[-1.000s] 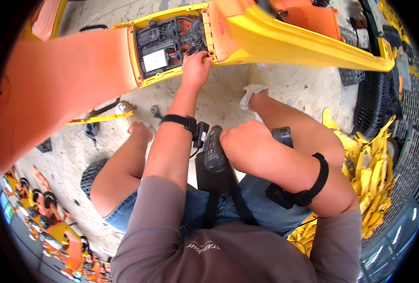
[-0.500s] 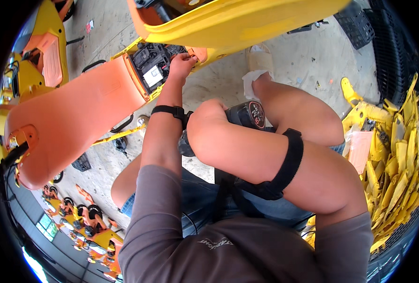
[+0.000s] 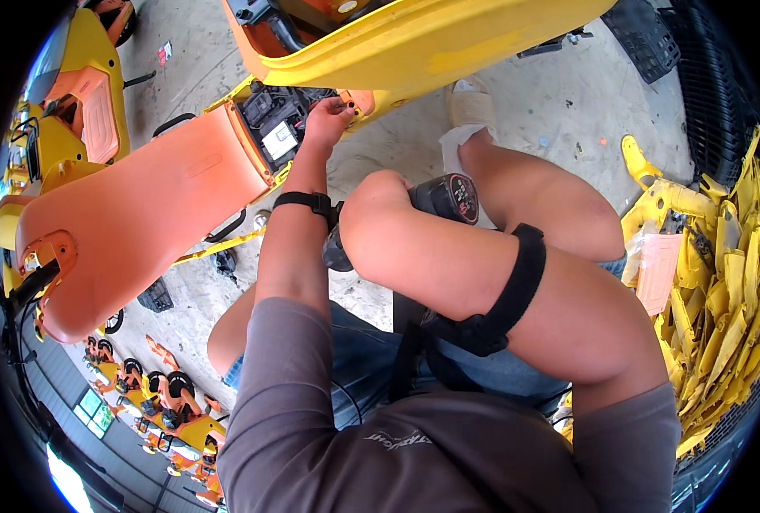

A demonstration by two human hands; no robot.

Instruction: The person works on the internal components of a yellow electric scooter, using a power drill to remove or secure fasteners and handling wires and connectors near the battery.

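My left hand [image 3: 328, 120] reaches to the orange end panel [image 3: 360, 102] beside an opened compartment. Its thumb and fingers are pinched together there; whatever they hold is too small to make out. Close by, the compartment [image 3: 271, 115] shows black parts and a white-labelled block [image 3: 279, 140]. My right hand [image 3: 376, 198] is wrapped round a black cordless power tool [image 3: 447, 198], held above my lap. One round end of it sticks out past the wrist; the fingers and the tool's middle are mostly hidden by my forearm.
A long orange scooter panel [image 3: 141, 201] extends to the left. A big yellow body shell [image 3: 414, 47] overhangs the far side. Yellow plastic pieces [image 3: 713, 316] are heaped at right, with black crates [image 3: 641, 38] behind. Other scooters [image 3: 85, 103] stand left and lower left.
The view has shifted slightly. My left hand keeps its pinch at the orange end panel, and my right hand still holds the power tool.
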